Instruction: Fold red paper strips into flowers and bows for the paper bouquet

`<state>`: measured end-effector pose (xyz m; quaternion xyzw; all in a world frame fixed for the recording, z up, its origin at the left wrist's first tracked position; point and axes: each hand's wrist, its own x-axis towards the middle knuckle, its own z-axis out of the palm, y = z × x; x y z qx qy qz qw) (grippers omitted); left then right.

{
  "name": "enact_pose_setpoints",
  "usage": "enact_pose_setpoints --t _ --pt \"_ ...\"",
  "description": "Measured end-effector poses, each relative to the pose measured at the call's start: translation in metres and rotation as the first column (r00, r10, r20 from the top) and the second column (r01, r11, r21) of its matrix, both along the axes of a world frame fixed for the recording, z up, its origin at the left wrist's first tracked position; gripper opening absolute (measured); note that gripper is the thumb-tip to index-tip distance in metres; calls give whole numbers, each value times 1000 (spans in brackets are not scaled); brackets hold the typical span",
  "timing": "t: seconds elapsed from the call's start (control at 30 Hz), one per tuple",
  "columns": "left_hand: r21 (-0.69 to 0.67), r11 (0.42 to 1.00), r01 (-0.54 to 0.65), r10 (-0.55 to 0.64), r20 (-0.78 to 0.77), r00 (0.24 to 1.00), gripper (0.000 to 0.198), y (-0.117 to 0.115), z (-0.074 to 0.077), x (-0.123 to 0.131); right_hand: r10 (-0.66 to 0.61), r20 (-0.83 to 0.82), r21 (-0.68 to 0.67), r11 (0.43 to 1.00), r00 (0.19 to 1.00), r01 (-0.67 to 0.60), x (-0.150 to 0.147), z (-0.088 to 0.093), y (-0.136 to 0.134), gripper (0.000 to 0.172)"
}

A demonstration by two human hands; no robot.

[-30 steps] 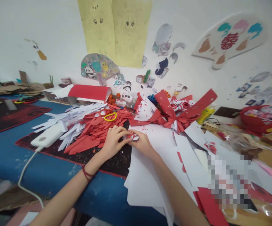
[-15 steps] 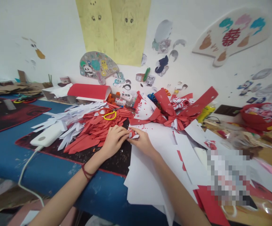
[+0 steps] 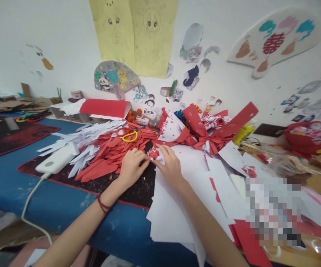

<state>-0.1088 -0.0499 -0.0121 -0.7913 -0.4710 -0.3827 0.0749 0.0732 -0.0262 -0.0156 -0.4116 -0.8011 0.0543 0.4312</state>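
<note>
Between my two hands is a small red-and-white folded paper piece [image 3: 154, 152], partly covered by fingers. My left hand [image 3: 133, 164] pinches its left edge between thumb and fingers. On the other side, my right hand [image 3: 169, 163] is closed around the piece, fingers above and thumb below. To the left lie a pile of red paper strips [image 3: 112, 154] and a pile of white paper strips [image 3: 86, 135]. Scissors [image 3: 129, 136] with a yellow handle rest on the red strips. White paper sheets [image 3: 177, 207] spread under my right forearm.
A white power strip [image 3: 55, 160] with its cable lies on the left of the blue table [image 3: 74, 196]. Red-and-white paper bouquets [image 3: 207, 129] stand against the wall. Red paper [image 3: 249, 241] and a blurred patch [image 3: 275, 211] are at the right.
The paper piece has been turned between my fingers and shows more of its red-and-white folds. My right fingers have lifted slightly over it; the left hand has shifted a little.
</note>
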Motion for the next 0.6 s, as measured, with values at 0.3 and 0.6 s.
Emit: enact_pose_setpoints --t 0.3,0.6 --pt "164 986 11 60 -421 905 21 -3 0 2 49 263 118 990 964 -83 -2 -6 0 7" --pt "116 991 66 -2 -485 875 17 -2 2 1 57 332 106 990 942 -97 -1 -7 -2 8"
